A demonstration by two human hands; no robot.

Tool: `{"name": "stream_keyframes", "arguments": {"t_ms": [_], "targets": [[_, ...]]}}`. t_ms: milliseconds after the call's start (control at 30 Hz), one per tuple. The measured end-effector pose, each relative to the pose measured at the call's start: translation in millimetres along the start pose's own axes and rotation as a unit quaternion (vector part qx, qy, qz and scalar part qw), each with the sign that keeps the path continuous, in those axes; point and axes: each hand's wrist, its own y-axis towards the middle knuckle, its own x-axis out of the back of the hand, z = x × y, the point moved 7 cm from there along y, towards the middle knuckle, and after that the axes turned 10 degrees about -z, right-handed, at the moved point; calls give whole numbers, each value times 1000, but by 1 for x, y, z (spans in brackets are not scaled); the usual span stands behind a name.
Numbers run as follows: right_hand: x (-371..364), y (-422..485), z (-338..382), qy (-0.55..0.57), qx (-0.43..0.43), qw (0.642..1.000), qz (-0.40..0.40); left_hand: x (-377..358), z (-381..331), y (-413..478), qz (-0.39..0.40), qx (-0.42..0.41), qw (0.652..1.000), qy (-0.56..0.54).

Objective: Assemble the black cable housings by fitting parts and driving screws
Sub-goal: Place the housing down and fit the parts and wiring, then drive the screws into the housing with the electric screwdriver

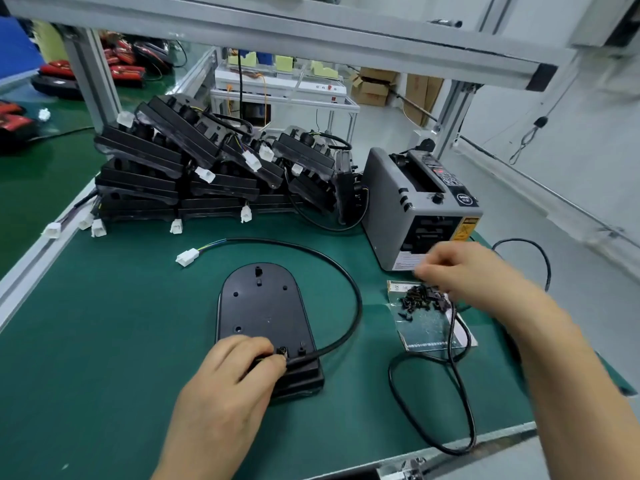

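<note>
Black housing (265,306) flat, long axis pointing away, rounded end far

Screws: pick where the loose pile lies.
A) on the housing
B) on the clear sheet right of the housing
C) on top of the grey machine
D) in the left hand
B: the screws lie piled on the clear sheet, right of the housing, beside the blurred right hand.

bench: green-matted worktable (104,341) | centre: black rounded plastic housing (265,306), its black cable (347,282) looping right | rear: heap of black housings (180,174) | right: grey boxy machine (391,209); clear plastic bag (426,329) of black screws (417,297)
</note>
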Motion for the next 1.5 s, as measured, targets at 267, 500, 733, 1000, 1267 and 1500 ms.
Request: {"name": "stream_keyframes", "arguments": {"t_ms": [267, 500, 733, 1000, 1267, 1500], "targets": [[25, 30, -155, -279, -251, 926, 40, 0, 2, 1, -3, 9, 1000, -29], [0, 22, -176, -149, -314, 936, 53, 1, 1, 2, 3, 7, 1000, -17], [19, -2, -191, 357, -377, 850, -86, 2, 0, 5, 10, 6, 1000, -3], [15, -4, -49, 752, -150, 627, -136, 1, 2, 1, 13, 5, 1000, -10], [-20, -14, 108, 757, 2, 645, -102, -4, 5, -4, 14, 8, 1000, -19], [-43, -10, 142, 723, 43, 687, -59, -4, 6, -5, 7, 10, 1000, -23]]}}
